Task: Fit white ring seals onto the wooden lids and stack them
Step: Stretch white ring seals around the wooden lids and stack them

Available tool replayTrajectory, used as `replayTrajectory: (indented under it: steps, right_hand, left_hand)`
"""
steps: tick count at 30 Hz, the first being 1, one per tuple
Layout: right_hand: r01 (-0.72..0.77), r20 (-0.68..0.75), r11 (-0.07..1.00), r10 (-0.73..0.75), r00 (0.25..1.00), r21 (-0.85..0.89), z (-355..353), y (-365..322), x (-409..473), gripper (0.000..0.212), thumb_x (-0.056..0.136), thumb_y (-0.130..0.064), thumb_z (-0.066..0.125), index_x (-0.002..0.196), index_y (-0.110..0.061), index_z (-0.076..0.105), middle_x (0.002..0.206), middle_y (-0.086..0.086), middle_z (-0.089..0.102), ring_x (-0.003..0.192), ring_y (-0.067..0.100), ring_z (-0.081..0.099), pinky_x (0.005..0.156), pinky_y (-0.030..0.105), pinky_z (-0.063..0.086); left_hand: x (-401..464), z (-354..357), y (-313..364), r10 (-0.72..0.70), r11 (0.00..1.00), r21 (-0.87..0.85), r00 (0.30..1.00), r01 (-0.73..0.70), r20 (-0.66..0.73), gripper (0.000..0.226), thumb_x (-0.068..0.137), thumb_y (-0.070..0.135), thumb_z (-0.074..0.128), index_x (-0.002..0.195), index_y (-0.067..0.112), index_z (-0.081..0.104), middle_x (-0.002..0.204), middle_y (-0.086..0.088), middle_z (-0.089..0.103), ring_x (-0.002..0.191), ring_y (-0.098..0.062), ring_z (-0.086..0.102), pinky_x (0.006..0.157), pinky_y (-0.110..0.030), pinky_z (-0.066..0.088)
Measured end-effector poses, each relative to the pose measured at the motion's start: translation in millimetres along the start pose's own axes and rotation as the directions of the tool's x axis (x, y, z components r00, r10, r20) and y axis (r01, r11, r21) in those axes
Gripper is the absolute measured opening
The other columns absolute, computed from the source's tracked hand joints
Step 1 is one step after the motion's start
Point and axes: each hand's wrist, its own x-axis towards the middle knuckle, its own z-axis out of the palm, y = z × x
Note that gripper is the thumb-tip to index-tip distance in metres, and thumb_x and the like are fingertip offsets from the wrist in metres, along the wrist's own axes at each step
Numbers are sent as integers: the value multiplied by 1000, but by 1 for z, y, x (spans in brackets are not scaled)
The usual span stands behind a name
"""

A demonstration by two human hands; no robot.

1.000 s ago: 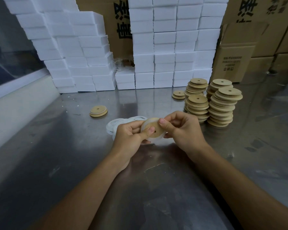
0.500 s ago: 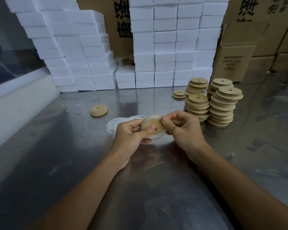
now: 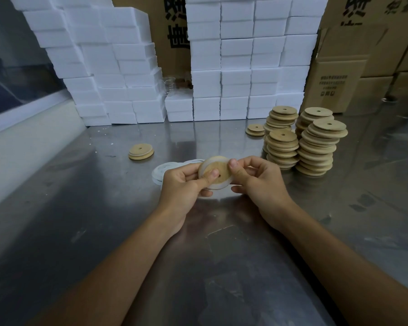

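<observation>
Head view, frame centre: left hand point(image 3: 184, 187) and right hand point(image 3: 259, 182) both grip wooden lid point(image 3: 218, 171) above steel table point(image 3: 80, 231); left thumb pressed on lid face near centre hole, right thumb on lid's right edge; white ring seal point(image 3: 216, 186) wrapped round lid rim; loose white rings point(image 3: 159, 171) on table just behind left hand; lid stacks point(image 3: 316, 147) centre right; single lid point(image 3: 141, 151) centre left; white foam boxes point(image 3: 236, 67) along top.
</observation>
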Motion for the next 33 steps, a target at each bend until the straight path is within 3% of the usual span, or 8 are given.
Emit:
replayTrajectory:
  steps: [6,13,18,22,25,27,30,33]
  right_hand:
    - [19,-44,1000,-20,999,-2,-5,-2,4,21,91,-14,66,92,7,64,74,15,69,65,17,61,58,20,54]
    - [87,-74,996,-89,993,-35,1,-2,-2,20,91,-18,67,92,2,66,79,11,75,66,14,70,55,24,56]
    - [99,-63,993,-103,993,-64,0,-1,-2,17,92,-19,67,91,-2,67,85,14,74,77,21,72,58,27,58]
    - [53,-4,996,-53,999,-75,-1,1,-1,20,94,-22,63,92,-3,68,84,13,74,77,16,72,60,24,57]
    - [114,-15,986,-117,993,-123,0,3,-1,15,95,-18,61,91,-3,65,84,16,72,73,16,69,59,23,57]
    - [186,-28,959,-197,980,-212,1,5,-1,11,95,-13,61,89,-5,63,82,16,69,73,22,67,59,29,58]
    - [266,4,900,-282,959,-346,2,7,0,10,95,-14,62,90,-5,63,81,11,68,74,28,66,65,48,58]
    - [307,39,879,-315,948,-364,1,6,1,10,96,-15,61,93,-6,63,84,8,68,78,26,66,68,52,55]
  left_hand:
    - [-1,1,1,-6,999,43,999,5,34,19,83,18,75,102,16,75,94,-5,77,88,-18,73,58,-19,53]
    - [0,0,0,-26,1000,13,999,26,-22,18,85,19,74,103,17,74,91,-2,78,83,-14,74,57,-17,52]
    - [0,0,0,-19,1000,15,999,19,-46,17,83,21,76,100,22,73,90,0,78,82,-14,74,55,-18,53]
    - [0,0,1,-16,1000,10,999,16,-33,15,83,17,76,97,22,73,88,0,78,79,-12,74,55,-19,53]
    - [-1,0,2,1,998,59,1000,-1,3,16,84,15,75,98,21,71,90,-1,78,83,-14,74,54,-21,55]
    - [-2,1,1,28,994,108,999,-29,20,19,84,11,75,100,20,69,92,-4,77,84,-16,74,53,-23,55]
    - [-2,3,-1,63,982,176,998,-66,24,22,83,7,75,97,22,68,92,-7,76,81,-17,73,51,-23,54]
    - [-2,3,-1,84,978,192,996,-81,-7,21,82,9,77,93,25,68,88,-3,75,76,-13,72,49,-19,51]
